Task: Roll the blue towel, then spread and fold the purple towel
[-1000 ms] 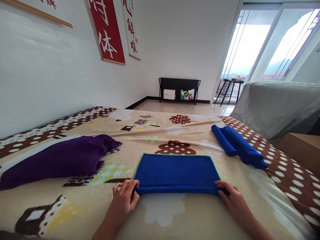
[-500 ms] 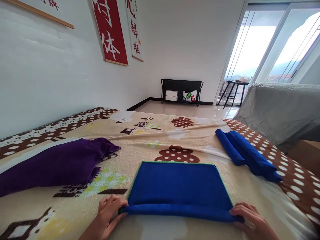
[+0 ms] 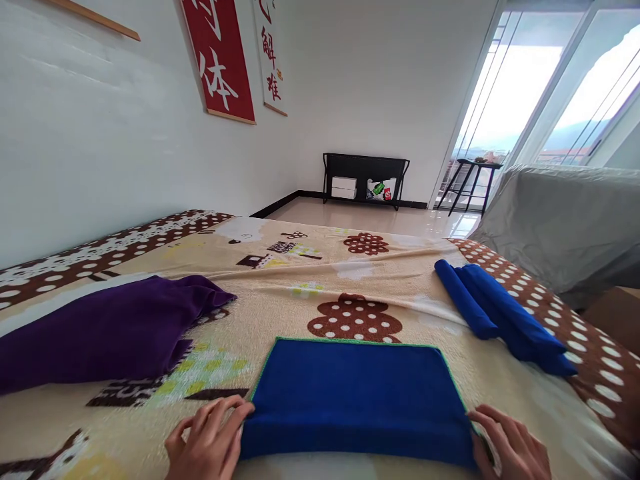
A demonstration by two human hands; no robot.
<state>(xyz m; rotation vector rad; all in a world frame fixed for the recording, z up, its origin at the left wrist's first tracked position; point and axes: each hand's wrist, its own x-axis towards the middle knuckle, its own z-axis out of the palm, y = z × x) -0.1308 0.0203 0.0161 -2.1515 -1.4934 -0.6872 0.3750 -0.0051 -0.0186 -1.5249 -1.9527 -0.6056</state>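
A blue cloth (image 3: 350, 377) with a thin green border lies flat on the patterned blanket (image 3: 280, 313), its near edge turned over into a thick roll. At the left end of that roll, my left hand (image 3: 207, 437) pinches the cloth, fingers bent along its side. My right hand (image 3: 510, 440) grips the opposite end, its thumb partly hidden beneath the fingers. Further right lie rolled blue cloths (image 3: 505, 317), side by side. To the left, a crumpled purple cloth (image 3: 115, 327) is spread near my left hand.
A grey covered piece of furniture (image 3: 565, 220) borders the right side, with a cardboard box (image 3: 615, 320) beside it. Beyond the blanket stand a black rack (image 3: 365, 177) and a dark stool (image 3: 470, 187). A white wall (image 3: 100, 147) runs along the left.
The near roll looks thicker and the flat part of the blue cloth shorter. Both hands have shifted their hold at its ends, with fingers now reaching further forward. The view has tilted slightly.
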